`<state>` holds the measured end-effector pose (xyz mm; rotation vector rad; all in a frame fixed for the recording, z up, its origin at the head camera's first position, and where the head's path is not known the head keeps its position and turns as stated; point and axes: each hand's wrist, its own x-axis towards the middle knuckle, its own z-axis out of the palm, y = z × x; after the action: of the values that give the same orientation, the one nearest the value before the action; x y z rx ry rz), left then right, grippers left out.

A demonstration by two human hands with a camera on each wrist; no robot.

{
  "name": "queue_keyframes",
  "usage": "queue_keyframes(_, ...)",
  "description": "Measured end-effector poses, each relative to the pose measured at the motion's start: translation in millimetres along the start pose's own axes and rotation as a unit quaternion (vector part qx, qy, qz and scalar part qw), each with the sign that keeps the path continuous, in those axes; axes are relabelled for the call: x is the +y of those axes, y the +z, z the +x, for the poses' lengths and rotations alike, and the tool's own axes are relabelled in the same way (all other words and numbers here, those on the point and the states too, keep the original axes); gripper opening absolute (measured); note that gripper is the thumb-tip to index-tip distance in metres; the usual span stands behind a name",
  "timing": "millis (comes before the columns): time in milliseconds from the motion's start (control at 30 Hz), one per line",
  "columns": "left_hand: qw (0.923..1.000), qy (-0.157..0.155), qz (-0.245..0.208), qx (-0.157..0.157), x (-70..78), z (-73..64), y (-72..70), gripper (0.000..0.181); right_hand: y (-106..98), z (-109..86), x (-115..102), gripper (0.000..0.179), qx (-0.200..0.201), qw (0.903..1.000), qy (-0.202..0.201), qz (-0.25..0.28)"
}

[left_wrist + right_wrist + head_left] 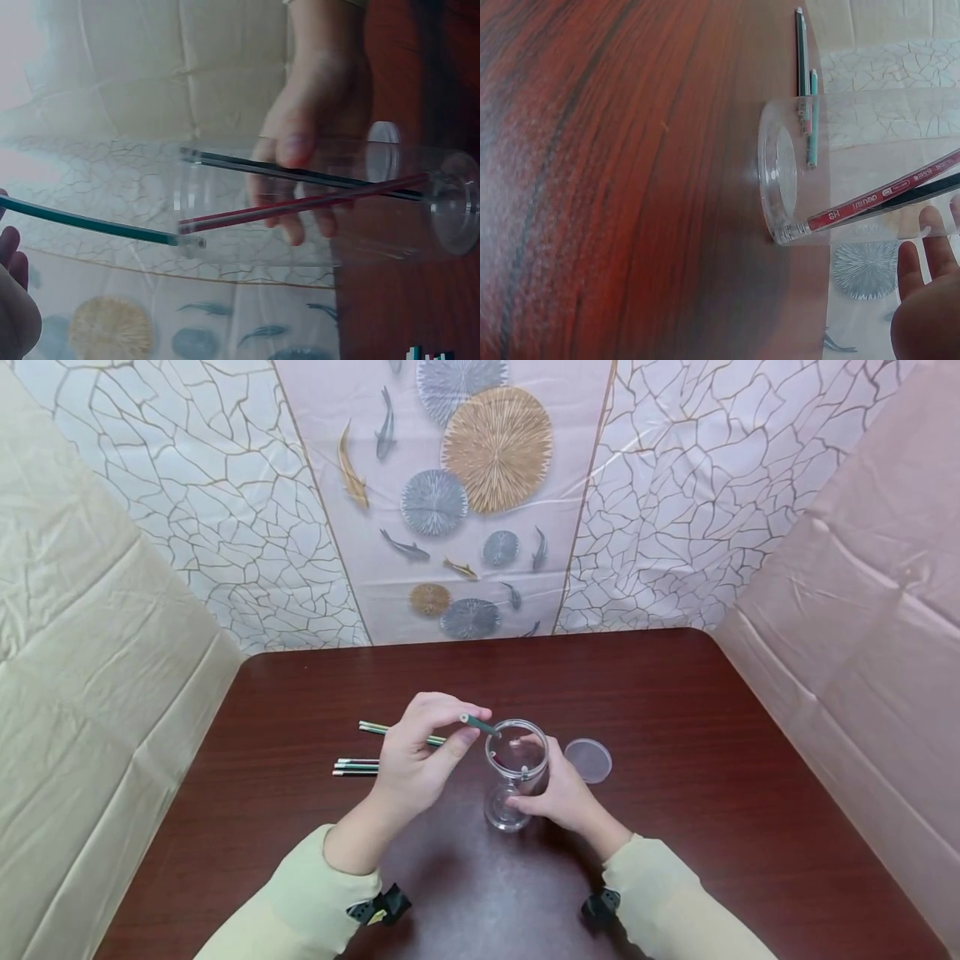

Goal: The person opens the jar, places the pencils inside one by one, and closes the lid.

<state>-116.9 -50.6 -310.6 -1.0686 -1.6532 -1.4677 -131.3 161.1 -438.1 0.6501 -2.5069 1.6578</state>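
My left hand (420, 752) pinches a green pencil (478, 724) between thumb and fingers. The pencil slants down, its lower end at the mouth of a clear plastic jar (517, 774). My right hand (558, 789) grips the jar around its side. In the left wrist view, a red pencil (300, 204) and a dark pencil (259, 166) lean crossed inside the jar. The red pencil's metal-capped end rests near the jar's base (769, 172) in the right wrist view. A round translucent lid (588, 761) lies on the table beside my right hand.
More pencils (356, 767) lie on the dark red-brown table (300, 693) to the left, partly behind my left hand. Another striped pair (372, 727) lies farther back. Patterned cloth (420, 568) hangs behind the table, with plain cloth at both sides.
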Motion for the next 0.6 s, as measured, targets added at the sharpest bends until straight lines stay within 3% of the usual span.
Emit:
queue_keyframes(233, 0.9989, 0.025, 0.018, -0.034, -5.9, -6.4, 3.7, 0.017, -4.7, -2.3, -34.8, 0.077, -0.007, 0.9999, -0.008, -0.013)
queue_keyframes(600, 0.9962, 0.015, 0.051, -0.068, -12.4, -15.0, 6.9, 0.013, -4.8, -2.4, -36.8, 0.078, -0.006, 0.9999, 0.008, 0.004)
